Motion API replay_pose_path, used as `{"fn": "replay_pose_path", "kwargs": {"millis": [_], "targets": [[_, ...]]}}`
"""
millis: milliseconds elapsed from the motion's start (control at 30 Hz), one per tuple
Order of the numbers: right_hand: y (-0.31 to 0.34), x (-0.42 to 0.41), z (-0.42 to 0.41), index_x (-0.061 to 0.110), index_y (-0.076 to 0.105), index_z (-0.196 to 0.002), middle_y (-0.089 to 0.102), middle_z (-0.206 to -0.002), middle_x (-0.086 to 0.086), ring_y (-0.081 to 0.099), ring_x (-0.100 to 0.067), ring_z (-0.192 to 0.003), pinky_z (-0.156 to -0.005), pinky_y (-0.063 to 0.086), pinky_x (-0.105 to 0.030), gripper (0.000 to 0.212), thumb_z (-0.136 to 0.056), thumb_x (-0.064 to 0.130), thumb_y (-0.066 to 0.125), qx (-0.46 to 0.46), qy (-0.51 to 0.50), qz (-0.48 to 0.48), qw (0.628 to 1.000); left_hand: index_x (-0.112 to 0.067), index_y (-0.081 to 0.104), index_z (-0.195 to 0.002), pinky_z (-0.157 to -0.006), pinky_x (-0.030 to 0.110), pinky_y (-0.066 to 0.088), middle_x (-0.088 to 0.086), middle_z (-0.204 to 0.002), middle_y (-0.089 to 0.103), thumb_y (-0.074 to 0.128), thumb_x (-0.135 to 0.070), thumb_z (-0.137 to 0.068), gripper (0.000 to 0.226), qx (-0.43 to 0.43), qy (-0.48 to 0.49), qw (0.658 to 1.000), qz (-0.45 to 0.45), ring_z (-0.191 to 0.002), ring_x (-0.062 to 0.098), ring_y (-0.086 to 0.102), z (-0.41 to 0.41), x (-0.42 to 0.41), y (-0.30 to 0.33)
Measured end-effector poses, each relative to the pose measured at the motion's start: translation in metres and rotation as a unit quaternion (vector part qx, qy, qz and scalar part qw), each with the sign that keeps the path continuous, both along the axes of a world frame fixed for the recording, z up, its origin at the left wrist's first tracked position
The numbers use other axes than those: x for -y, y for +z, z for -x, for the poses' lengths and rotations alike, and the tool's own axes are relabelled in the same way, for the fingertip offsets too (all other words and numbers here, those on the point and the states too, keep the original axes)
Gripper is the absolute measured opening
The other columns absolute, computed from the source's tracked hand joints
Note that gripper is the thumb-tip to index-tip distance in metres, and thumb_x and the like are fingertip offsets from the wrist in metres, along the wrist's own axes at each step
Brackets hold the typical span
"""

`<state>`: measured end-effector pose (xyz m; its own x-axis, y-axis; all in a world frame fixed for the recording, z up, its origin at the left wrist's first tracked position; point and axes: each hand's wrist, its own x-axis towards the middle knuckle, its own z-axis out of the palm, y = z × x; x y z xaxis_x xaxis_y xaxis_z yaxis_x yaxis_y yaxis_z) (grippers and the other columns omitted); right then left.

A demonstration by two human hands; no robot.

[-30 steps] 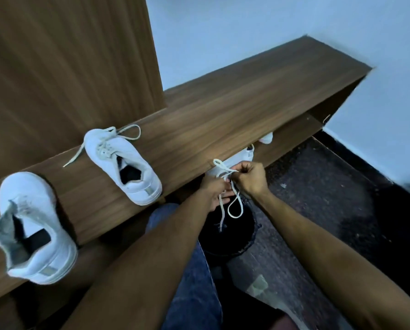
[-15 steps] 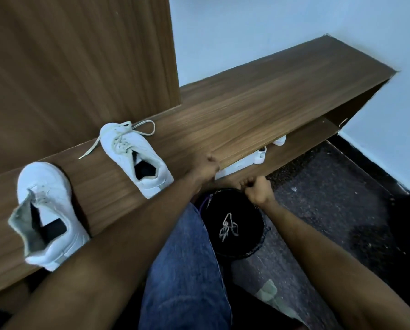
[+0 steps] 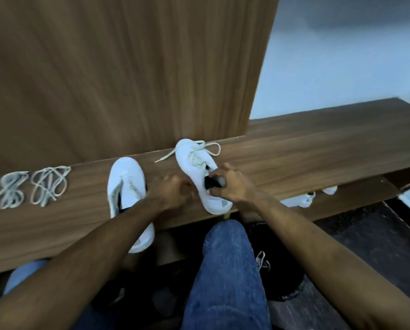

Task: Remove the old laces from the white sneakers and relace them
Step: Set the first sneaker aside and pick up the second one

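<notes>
Both arms reach forward over the wooden bench (image 3: 318,148). The right hand (image 3: 230,184) curls round the collar of the laced sneaker (image 3: 199,172), thumb at its dark opening; the left hand (image 3: 173,189) sits fisted just beside that shoe, and whether it holds anything I cannot tell. The unlaced sneaker (image 3: 127,184), smooth and white, lies under the left forearm. Two bundled laces (image 3: 49,184) rest far left. Half a second ago both hands hovered over the black bin (image 3: 287,282); a discarded lace (image 3: 262,260) lies inside.

Two white sneakers sit toes-away on the wooden worktop (image 3: 294,148). The right sneaker (image 3: 196,167) is laced, the left sneaker (image 3: 127,184) isn't. Two lace bundles (image 3: 49,184) lie well left of them.
</notes>
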<state>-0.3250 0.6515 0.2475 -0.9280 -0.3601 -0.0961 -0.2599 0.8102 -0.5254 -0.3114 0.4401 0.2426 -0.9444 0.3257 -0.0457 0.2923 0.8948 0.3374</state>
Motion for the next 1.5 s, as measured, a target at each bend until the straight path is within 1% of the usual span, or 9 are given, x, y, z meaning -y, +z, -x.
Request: {"fn": "replay_pose_path", "kwargs": {"millis": [67, 167, 400, 733, 800, 900, 1033, 1233, 1500], "targets": [[-0.010, 0.019, 0.006, 0.014, 0.064, -0.116, 0.051, -0.113, -0.009, 0.051, -0.029, -0.115, -0.090, 0.041, -0.032, 0.057, -0.073, 0.048, 0.078, 0.011, 0.018, -0.057, 0.998, -0.033, 0.063, -0.113, -0.109, 0.050, 0.027, -0.004, -0.127, 0.058, 0.051, -0.058, -0.076, 0.046, 0.032, -0.041, 0.987, 0.152, -0.126, 0.018, 0.046, -0.014, 0.030, -0.008], [-0.019, 0.036, 0.010, 0.014, 0.060, -0.119, 0.045, -0.119, -0.007, 0.045, -0.029, -0.121, -0.092, 0.040, -0.035, 0.060, -0.076, 0.054, 0.071, 0.026, 0.003, -0.128, 0.991, -0.031, 0.061, -0.114, -0.114, 0.057, 0.005, -0.002, -0.133, 0.049, 0.053, -0.065, -0.074, 0.053, 0.075, -0.085, 0.961, 0.251, -0.137, 0.015, 0.030, -0.032, 0.060, -0.022], [-0.023, 0.066, -0.002, 0.022, 0.062, -0.109, 0.042, -0.127, -0.002, 0.047, -0.027, -0.121, -0.085, 0.043, -0.038, 0.040, -0.082, 0.052, 0.064, 0.028, -0.035, -0.144, 0.989, -0.030, 0.066, -0.110, -0.115, 0.054, -0.007, -0.010, -0.132, 0.052, 0.053, -0.051, -0.076, 0.042, 0.066, -0.044, 0.967, 0.242, -0.137, 0.005, 0.029, -0.039, 0.100, -0.029], [-0.028, 0.131, -0.041, 0.024, 0.058, -0.121, 0.036, -0.137, -0.003, 0.038, -0.027, -0.129, -0.095, 0.044, -0.041, 0.049, -0.083, 0.054, 0.061, -0.005, 0.014, -0.124, 0.992, -0.032, 0.064, -0.095, -0.115, 0.049, 0.006, -0.010, -0.110, 0.062, 0.054, -0.051, -0.077, 0.028, 0.082, 0.025, 0.975, 0.205, -0.119, 0.010, 0.051, -0.033, 0.155, -0.029], [-0.031, 0.136, -0.045, 0.022, 0.062, -0.114, 0.040, -0.131, -0.002, 0.044, -0.025, -0.123, -0.089, 0.044, -0.037, 0.046, -0.083, 0.056, 0.059, -0.008, 0.027, -0.107, 0.994, -0.029, 0.065, -0.094, -0.114, 0.043, 0.021, 0.000, -0.106, 0.068, 0.053, -0.052, -0.082, 0.029, 0.077, 0.070, 0.980, 0.170, -0.113, 0.019, 0.056, -0.031, 0.150, -0.024], [-0.026, 0.132, -0.039, 0.023, 0.068, -0.087, 0.059, -0.101, 0.002, 0.059, -0.021, -0.097, -0.069, 0.038, -0.027, 0.030, -0.085, 0.052, 0.060, 0.002, -0.017, -0.002, 1.000, -0.026, 0.069, -0.100, -0.090, 0.035, 0.048, 0.004, -0.103, 0.071, 0.058, -0.048, -0.085, 0.029, 0.036, 0.163, 0.986, -0.014, -0.103, 0.025, 0.062, -0.028, 0.128, -0.016], [-0.020, 0.118, -0.017, 0.028, 0.059, -0.077, 0.065, -0.080, 0.008, 0.065, -0.019, -0.082, -0.068, 0.046, -0.030, 0.012, -0.082, 0.033, 0.068, 0.011, -0.117, 0.124, 0.985, -0.026, 0.064, -0.115, -0.088, 0.033, 0.051, -0.006, -0.100, 0.071, 0.070, -0.046, -0.080, 0.041, 0.056, 0.207, 0.950, -0.228, -0.095, 0.013, 0.065, -0.024, 0.089, -0.015], [-0.023, 0.116, -0.004, 0.027, 0.057, -0.114, 0.070, -0.101, 0.004, 0.063, -0.023, -0.099, -0.083, 0.047, -0.033, 0.034, -0.081, 0.032, 0.065, -0.004, -0.068, 0.014, 0.998, -0.030, 0.058, -0.124, -0.090, 0.034, 0.051, -0.005, -0.105, 0.071, 0.072, -0.037, -0.074, 0.052, 0.015, 0.293, 0.930, -0.219, -0.100, 0.020, 0.065, -0.025, 0.059, -0.026], [-0.027, 0.122, -0.008, 0.033, 0.057, -0.117, 0.072, -0.094, 0.001, 0.063, -0.027, -0.100, -0.086, 0.042, -0.033, 0.037, -0.081, 0.024, 0.058, -0.041, -0.087, 0.024, 0.995, -0.023, 0.071, -0.096, -0.085, 0.037, 0.054, -0.005, -0.086, 0.072, 0.065, -0.026, -0.063, 0.034, 0.058, 0.335, 0.885, -0.317, -0.088, 0.019, 0.068, -0.027, 0.069, -0.030]]}}
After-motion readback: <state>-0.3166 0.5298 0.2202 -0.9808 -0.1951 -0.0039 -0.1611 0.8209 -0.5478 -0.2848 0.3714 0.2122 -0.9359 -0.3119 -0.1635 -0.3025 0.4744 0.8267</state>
